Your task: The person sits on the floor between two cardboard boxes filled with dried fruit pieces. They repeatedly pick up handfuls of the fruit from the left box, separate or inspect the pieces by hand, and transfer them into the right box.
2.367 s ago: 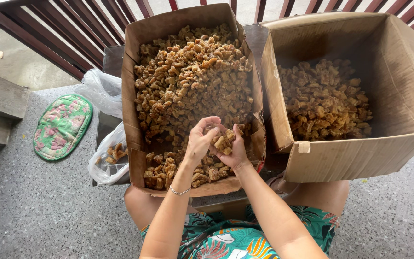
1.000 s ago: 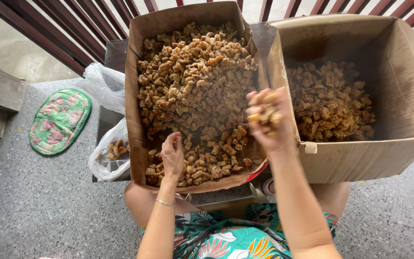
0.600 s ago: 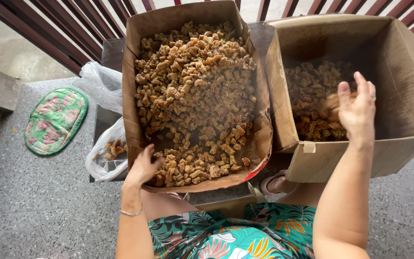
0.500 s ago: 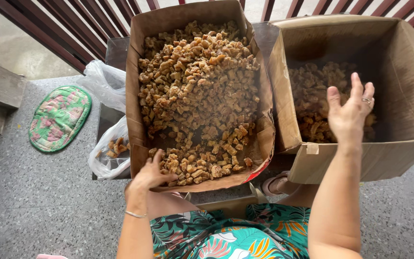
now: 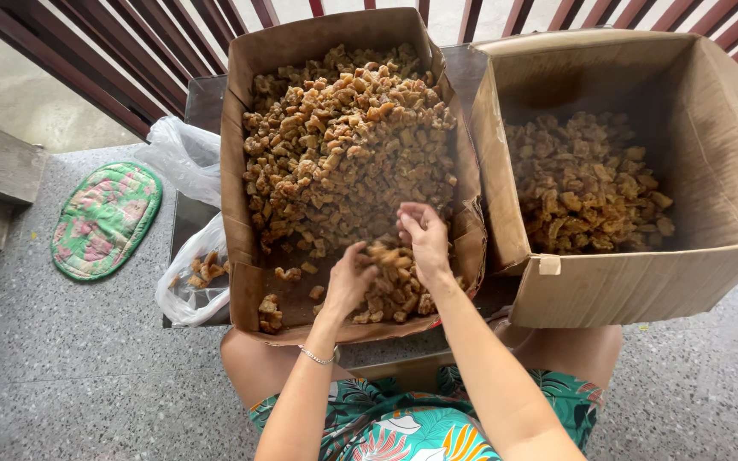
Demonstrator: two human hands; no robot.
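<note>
Item one: left carton (image 5: pixel 241 171), a shallow brown cardboard box, open, heaped with small golden-brown fried pieces (image 5: pixel 343 145). The heap filled its far end and thinned toward the near edge, where bare cardboard showed at the near left corner.

Item two: my left hand (image 5: pixel 350 280), low inside that carton near its near edge, fingers curled loosely into a small cluster of pieces; whether they closed on any I could not tell.

Item three: my right hand (image 5: pixel 424 239), just beside the left, over the near right part of the same carton, fingers bent and pinching at one or two pieces above the cluster.

Item four: right carton (image 5: pixel 608 282), deeper, standing against the first, holding a lower layer of like pieces (image 5: pixel 582 188) on its floor.

Item five: dark desk (image 5: pixel 202 94) beneath both cartons, its far left corner showing. At its left edge, a white plastic bag (image 5: pixel 183 290) with a few pieces inside.

Item six: green quilted mat (image 5: pixel 104 218), on the speckled floor, well apart to the left.

Handling note, as a judgement: the pieces looked brittle, so a light pinch seemed better than a squeeze; working from the thin near edge, keeping both hands low over the carton, would likely keep crumbs from dropping onto my lap.
</note>
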